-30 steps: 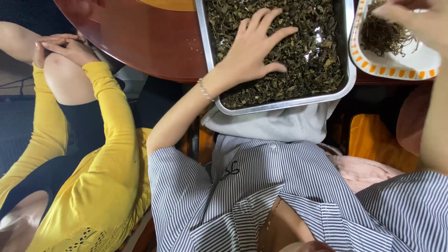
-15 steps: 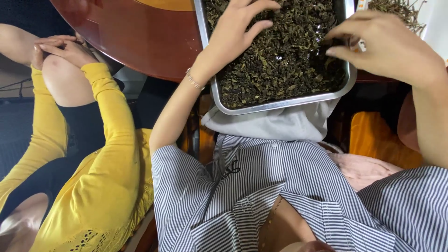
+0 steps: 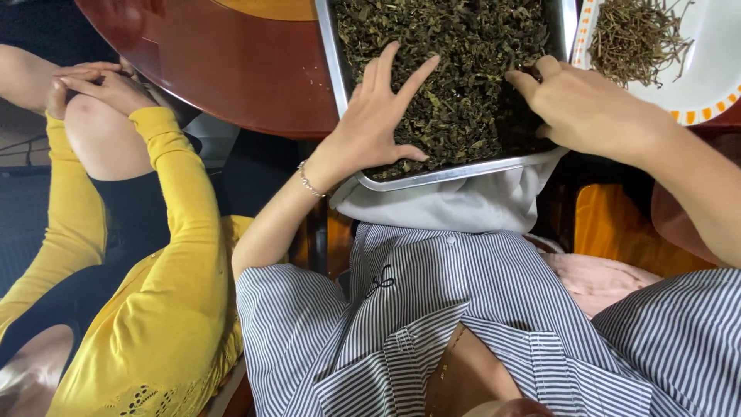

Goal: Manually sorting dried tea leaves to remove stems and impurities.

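Sorting dried leaves (image 3: 463,69) in the steel tray (image 3: 332,69), top centre: left hand (image 3: 378,116) flat, grip wide; right hand (image 3: 579,108) grip narrow, pinching stems; best kept light.

A round reddish-brown table (image 3: 231,69) is filling the top left, its polished top catching the light. Off to the right, a white plate with an orange-patterned rim (image 3: 706,96) is sitting on it, carrying a heap of thin dry stems (image 3: 637,35). On the left, a seated person in a yellow cardigan (image 3: 166,255) is resting clasped hands (image 3: 89,85) on a raised knee. A grey cloth (image 3: 463,202) is hanging off the table's near edge, above a striped shirt (image 3: 463,309).
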